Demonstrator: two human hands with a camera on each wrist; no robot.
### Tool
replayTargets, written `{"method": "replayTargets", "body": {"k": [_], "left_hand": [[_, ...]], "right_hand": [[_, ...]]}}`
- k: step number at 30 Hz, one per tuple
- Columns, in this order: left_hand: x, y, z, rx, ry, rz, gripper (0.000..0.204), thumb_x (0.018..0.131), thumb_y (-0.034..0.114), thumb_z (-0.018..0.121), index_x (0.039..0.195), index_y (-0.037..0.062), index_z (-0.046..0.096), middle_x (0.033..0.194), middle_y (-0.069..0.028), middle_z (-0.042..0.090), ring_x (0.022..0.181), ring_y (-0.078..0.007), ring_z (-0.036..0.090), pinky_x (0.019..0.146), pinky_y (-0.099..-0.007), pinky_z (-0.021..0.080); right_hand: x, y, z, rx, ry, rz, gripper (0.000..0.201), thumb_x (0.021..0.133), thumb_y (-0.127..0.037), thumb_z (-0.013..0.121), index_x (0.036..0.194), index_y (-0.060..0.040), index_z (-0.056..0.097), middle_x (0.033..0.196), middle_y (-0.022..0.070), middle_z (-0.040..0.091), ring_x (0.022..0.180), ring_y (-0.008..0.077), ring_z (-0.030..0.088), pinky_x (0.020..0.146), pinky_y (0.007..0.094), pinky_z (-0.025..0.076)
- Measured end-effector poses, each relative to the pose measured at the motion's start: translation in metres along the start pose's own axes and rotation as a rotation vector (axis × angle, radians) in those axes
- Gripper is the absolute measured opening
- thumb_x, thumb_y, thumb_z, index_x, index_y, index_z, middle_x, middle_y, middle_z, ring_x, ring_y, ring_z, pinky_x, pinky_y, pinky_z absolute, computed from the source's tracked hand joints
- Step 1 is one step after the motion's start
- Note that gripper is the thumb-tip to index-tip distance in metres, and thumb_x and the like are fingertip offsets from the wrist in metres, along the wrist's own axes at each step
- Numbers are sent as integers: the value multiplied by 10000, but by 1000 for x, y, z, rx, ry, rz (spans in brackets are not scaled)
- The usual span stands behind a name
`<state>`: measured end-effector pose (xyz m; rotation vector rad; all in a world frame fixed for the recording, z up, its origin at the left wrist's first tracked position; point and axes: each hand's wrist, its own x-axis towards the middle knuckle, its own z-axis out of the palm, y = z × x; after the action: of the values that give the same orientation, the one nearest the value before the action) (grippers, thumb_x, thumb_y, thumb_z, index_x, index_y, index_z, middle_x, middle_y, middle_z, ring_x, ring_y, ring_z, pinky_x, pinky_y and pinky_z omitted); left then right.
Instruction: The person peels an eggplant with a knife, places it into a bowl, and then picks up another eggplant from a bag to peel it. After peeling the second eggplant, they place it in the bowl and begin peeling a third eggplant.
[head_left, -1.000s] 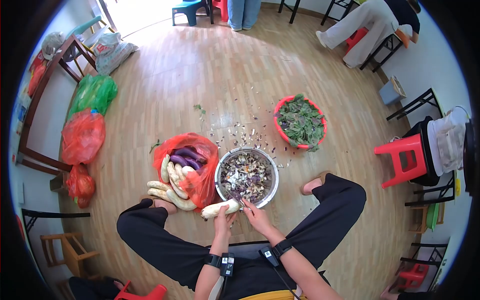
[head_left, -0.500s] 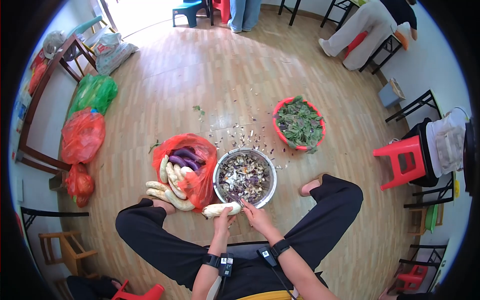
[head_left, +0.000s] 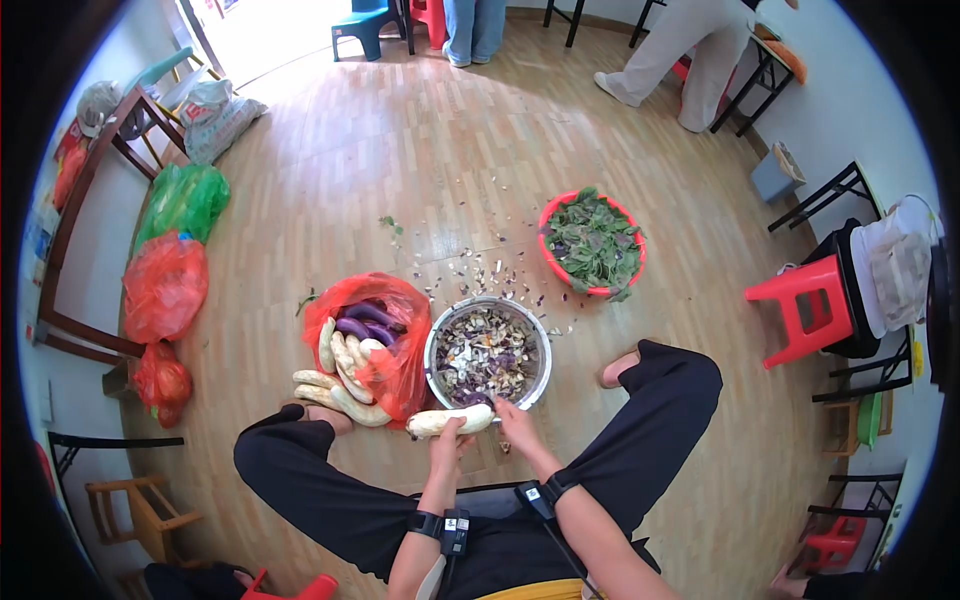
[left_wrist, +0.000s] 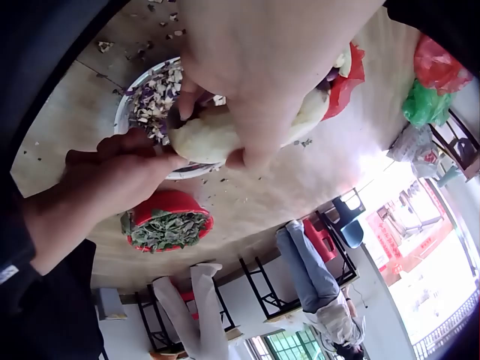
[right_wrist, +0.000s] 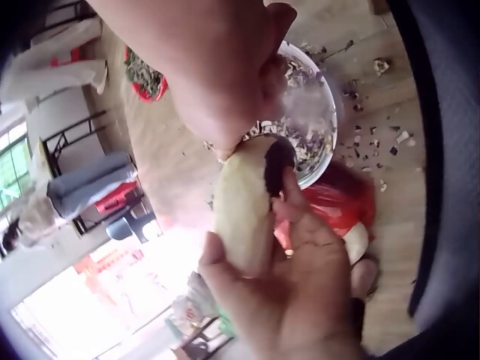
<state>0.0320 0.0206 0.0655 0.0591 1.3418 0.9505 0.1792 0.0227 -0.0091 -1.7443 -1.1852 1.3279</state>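
A mostly peeled eggplant point(head_left: 450, 421) lies nearly level at the near rim of a metal basin point(head_left: 429, 372). My left hand point(head_left: 446, 447) grips it from below, thumb along its side. Dark purple skin point(right_wrist: 278, 166) still covers part of its end. At that end my right hand point(head_left: 518, 428) has its fingers curled round a knife, mostly hidden by the fingers; in the left wrist view this hand point(left_wrist: 124, 169) meets the eggplant's tip. Purple and white cut pieces point(head_left: 485, 350) fill much of the basin.
Left of the basin, a red plastic bag point(head_left: 400, 385) holds purple eggplants point(head_left: 370, 322); peeled eggplants point(head_left: 360, 408) lie beside it. A red basin point(head_left: 543, 250) of leafy greens stands farther right. Scraps point(head_left: 500, 270) litter the floor. A red stool point(head_left: 800, 300) stands right; people are at the back.
The right hand has shifted slightly at the eggplant's end, and the dark strip over the basin's near rim looks different. A small scrap now shows below that hand. The person at back right has moved.
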Motion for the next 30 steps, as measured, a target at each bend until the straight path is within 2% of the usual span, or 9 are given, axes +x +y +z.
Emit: {"method": "replayTargets", "body": {"k": [1,3,4,7,9,11,14,27,30], "left_hand": [[0,1,0,-53,-10,-25,414,717,226,620,1054,19,500,944,-82,590,817,-185,585,684,-279,468],[2,5,-3,-104,-43,-48,446,726,261,608,1076,17,481,958,-100,586,833,-193,583,701,-279,462],[5,5,-4,-72,-27,-20,469,728,279,593,1098,23,463,991,-114,567,872,-210,570,727,-287,448],[8,5,-5,-54,-12,5,495,730,297,578,1122,28,443,1022,-128,549,909,-227,556,751,-293,436],[8,5,-7,-69,-9,6,498,729,296,579,1125,26,442,1020,-128,549,908,-226,555,749,-291,438],[7,5,-7,-87,7,11,500,728,299,580,1122,23,445,1011,-126,554,900,-221,557,738,-286,443],[10,4,-8,-80,20,23,499,727,301,583,1120,23,450,1006,-123,557,905,-217,555,729,-286,446],[7,4,-8,-36,13,4,510,728,297,587,1120,-1,453,1006,-132,570,904,-230,576,733,-278,452],[8,2,-9,-55,9,-11,454,716,257,623,1076,19,483,959,-106,590,817,-205,603,683,-277,477]], "right_hand": [[-2,-12,-4,5,0,0,370,894,-340,411,1205,-153,485,728,76,628,638,213,601,595,338,460],[-3,-35,-15,343,-142,331,385,902,-316,419,1190,-71,495,647,8,564,556,101,514,542,268,428],[-4,-33,-11,374,-128,271,372,906,-321,407,1188,-100,509,610,-5,497,524,69,439,516,229,396],[-13,-47,-8,185,-161,190,366,905,-308,412,1194,-105,505,608,-10,489,520,68,434,509,228,389],[-16,-47,-7,139,-191,174,365,899,-296,425,1201,-104,494,715,36,585,609,108,531,587,244,431],[-22,-52,-7,23,-100,-131,359,900,-292,439,1214,-124,485,595,-2,495,525,78,457,505,234,393],[-23,-51,-6,-76,-18,-367,347,889,-275,458,1209,-143,488,664,29,547,584,100,493,585,259,431],[-30,-70,-19,-83,-125,-196,329,885,-257,463,1205,-188,495,548,46,504,483,89,431,502,261,408],[-29,-68,-17,-215,-108,-156,320,887,-261,457,1194,-182,504,669,98,597,563,110,521,576,271,443]]}}
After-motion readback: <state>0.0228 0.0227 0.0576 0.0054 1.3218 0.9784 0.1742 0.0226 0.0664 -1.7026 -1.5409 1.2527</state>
